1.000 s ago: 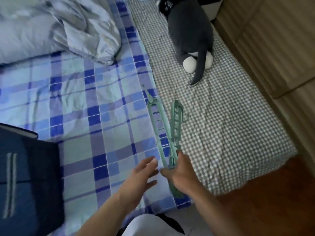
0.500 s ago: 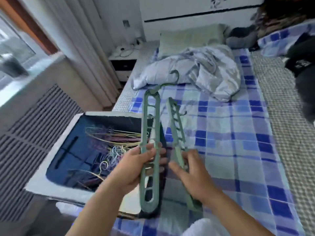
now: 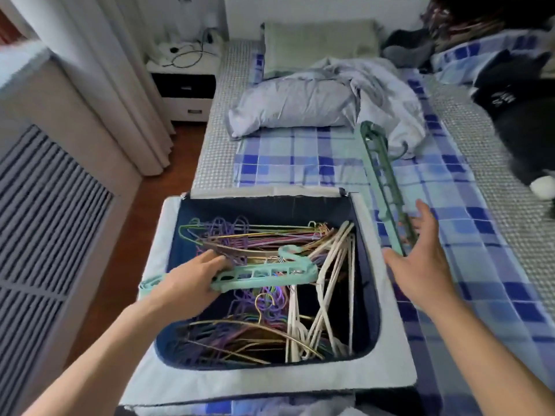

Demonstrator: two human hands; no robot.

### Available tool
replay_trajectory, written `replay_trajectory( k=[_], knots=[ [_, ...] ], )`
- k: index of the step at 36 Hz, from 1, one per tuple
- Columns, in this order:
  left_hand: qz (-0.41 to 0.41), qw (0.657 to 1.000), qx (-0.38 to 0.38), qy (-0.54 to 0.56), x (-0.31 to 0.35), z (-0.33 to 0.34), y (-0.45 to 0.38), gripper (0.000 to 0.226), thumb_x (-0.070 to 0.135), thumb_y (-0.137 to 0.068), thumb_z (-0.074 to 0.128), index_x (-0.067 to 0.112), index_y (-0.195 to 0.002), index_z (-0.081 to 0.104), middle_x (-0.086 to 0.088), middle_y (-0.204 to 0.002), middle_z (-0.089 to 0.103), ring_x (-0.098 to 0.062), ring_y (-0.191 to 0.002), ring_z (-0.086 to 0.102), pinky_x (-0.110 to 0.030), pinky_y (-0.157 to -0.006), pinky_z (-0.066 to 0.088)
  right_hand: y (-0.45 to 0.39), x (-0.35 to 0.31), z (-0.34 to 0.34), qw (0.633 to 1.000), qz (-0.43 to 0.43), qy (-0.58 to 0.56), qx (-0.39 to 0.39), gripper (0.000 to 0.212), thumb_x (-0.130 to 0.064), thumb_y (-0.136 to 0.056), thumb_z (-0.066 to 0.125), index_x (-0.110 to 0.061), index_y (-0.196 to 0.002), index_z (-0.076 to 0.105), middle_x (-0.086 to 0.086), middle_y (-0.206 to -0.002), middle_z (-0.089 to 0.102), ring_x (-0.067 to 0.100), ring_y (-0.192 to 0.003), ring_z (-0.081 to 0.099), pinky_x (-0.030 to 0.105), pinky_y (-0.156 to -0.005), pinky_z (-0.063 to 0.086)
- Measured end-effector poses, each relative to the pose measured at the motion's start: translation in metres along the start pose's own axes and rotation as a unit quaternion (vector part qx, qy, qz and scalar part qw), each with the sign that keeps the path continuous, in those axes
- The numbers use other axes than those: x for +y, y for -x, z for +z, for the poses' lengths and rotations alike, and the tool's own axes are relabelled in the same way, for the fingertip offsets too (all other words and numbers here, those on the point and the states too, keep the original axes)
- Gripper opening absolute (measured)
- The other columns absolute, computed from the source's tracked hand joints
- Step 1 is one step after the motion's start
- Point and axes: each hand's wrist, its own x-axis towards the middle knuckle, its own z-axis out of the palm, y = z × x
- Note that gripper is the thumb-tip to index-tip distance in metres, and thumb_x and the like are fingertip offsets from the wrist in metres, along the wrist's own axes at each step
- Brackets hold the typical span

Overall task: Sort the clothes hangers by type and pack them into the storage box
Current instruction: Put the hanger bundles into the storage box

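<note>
Green hanger (image 3: pixel 264 273), half hidden under gripping left hand (image 3: pixel 186 283); right hand (image 3: pixel 420 259) spread, its hanger (image 3: pixel 381 178) blurred.

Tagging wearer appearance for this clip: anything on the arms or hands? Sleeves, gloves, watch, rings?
Nothing worn is visible. The left hand and right hand are bare, with no gloves and no rings that can be made out. Both forearms are bare right down to the frame edge, with no sleeve cuffs, watch or bands in view. No markings show.
</note>
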Motion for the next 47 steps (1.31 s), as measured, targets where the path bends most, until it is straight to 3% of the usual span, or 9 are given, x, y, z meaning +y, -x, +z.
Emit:
replay_trajectory(
  k=[11, 17, 24, 28, 32, 36, 39, 43, 47],
  knots=[
    [0.113, 0.978, 0.016, -0.174, 0.017, 0.087, 0.004, 0.072, 0.037, -0.062, 0.086, 0.024, -0.124, 0.052, -0.003, -0.105, 0.051, -0.026, -0.091, 0.054, -0.040, -0.074, 0.049, 0.019, -0.035, 0.015, 0.998, -0.055, -0.012, 0.036, 0.076, 0.008, -0.081, 0.059, -0.028, -0.145, 0.041, -0.003, -0.134, 0.051, 0.012, -0.114, 0.051, 0.032, -0.096, 0.042],
    [0.038, 0.987, -0.084, -0.129, 0.039, 0.133, -0.006, 0.074, 0.043, -0.091, 0.065, 0.025, -0.151, 0.026, -0.011, -0.140, 0.035, -0.033, -0.127, 0.039, -0.047, -0.102, 0.037, 0.026, -0.044, 0.035, 0.996, -0.086, -0.018, 0.003, 0.068, 0.002, -0.086, 0.062, -0.031, -0.142, 0.042, -0.007, -0.124, 0.048, 0.001, -0.099, 0.046, 0.023, -0.085, 0.040],
    [0.050, 0.987, -0.152, -0.033, 0.013, 0.114, -0.003, 0.089, 0.052, -0.087, 0.071, 0.036, -0.158, 0.019, -0.001, -0.152, 0.027, -0.027, -0.138, 0.032, -0.048, -0.115, 0.035, 0.033, -0.048, 0.051, 0.988, -0.134, 0.013, -0.074, 0.055, -0.032, -0.086, 0.072, -0.036, -0.134, 0.046, -0.012, -0.116, 0.051, 0.000, -0.103, 0.053, 0.017, -0.084, 0.041],
    [-0.071, 0.948, 0.000, 0.309, -0.013, 0.062, 0.005, 0.075, 0.045, -0.091, 0.071, 0.027, -0.154, 0.035, -0.001, -0.148, 0.044, -0.016, -0.126, 0.050, -0.037, -0.111, 0.045, 0.040, -0.057, 0.053, 0.963, -0.192, 0.048, -0.182, 0.050, -0.029, -0.089, 0.070, -0.046, -0.129, 0.047, -0.028, -0.116, 0.051, -0.001, -0.104, 0.057, 0.019, -0.085, 0.047],
    [-0.089, 0.884, 0.196, 0.416, -0.033, 0.029, 0.011, 0.082, 0.038, -0.088, 0.077, 0.040, -0.153, 0.026, 0.009, -0.153, 0.035, -0.012, -0.136, 0.043, -0.040, -0.115, 0.039, 0.046, -0.067, 0.056, 0.948, -0.137, 0.022, -0.286, 0.029, -0.036, -0.093, 0.061, -0.052, -0.117, 0.055, -0.018, -0.107, 0.065, 0.002, -0.093, 0.062, 0.029, -0.080, 0.051],
    [-0.064, 0.896, 0.188, 0.396, -0.029, 0.016, 0.013, 0.088, 0.040, -0.088, 0.076, 0.037, -0.158, 0.023, 0.019, -0.154, 0.025, 0.002, -0.139, 0.028, -0.026, -0.114, 0.025, 0.038, -0.081, 0.057, 0.910, -0.052, 0.017, -0.412, 0.014, -0.043, -0.094, 0.061, -0.034, -0.099, 0.071, 0.000, -0.088, 0.075, 0.014, -0.084, 0.071, 0.036, -0.087, 0.054],
    [-0.097, 0.904, 0.140, 0.392, -0.022, 0.017, 0.011, 0.036, 0.037, -0.095, 0.070, 0.033, -0.126, 0.051, 0.011, -0.129, 0.053, -0.006, -0.110, 0.055, -0.029, -0.093, 0.045, 0.017, -0.082, 0.063, 0.871, -0.018, 0.061, -0.487, 0.014, -0.034, -0.099, 0.061, -0.025, -0.109, 0.066, -0.003, -0.089, 0.078, 0.011, -0.090, 0.073, 0.020, -0.079, 0.048],
    [-0.208, 0.889, 0.152, 0.379, -0.023, 0.036, -0.004, 0.014, 0.030, -0.105, 0.052, 0.019, -0.098, 0.057, -0.004, -0.087, 0.072, -0.021, -0.072, 0.069, -0.049, -0.074, 0.058, -0.024, -0.075, 0.089, 0.875, -0.005, 0.087, -0.477, 0.019, -0.033, -0.094, 0.068, -0.024, -0.111, 0.068, -0.003, -0.099, 0.078, 0.012, -0.091, 0.074, 0.026, -0.082, 0.052],
    [-0.305, 0.901, 0.099, 0.293, -0.034, 0.052, -0.023, 0.033, 0.033, -0.105, 0.052, 0.012, -0.128, 0.044, -0.016, -0.118, 0.065, -0.032, -0.089, 0.067, -0.044, -0.070, 0.051, -0.062, -0.058, 0.129, 0.933, -0.021, 0.178, -0.311, 0.038, -0.046, -0.092, 0.067, -0.027, -0.125, 0.064, -0.010, -0.100, 0.074, 0.010, -0.094, 0.069, 0.034, -0.087, 0.053]
  ],
)
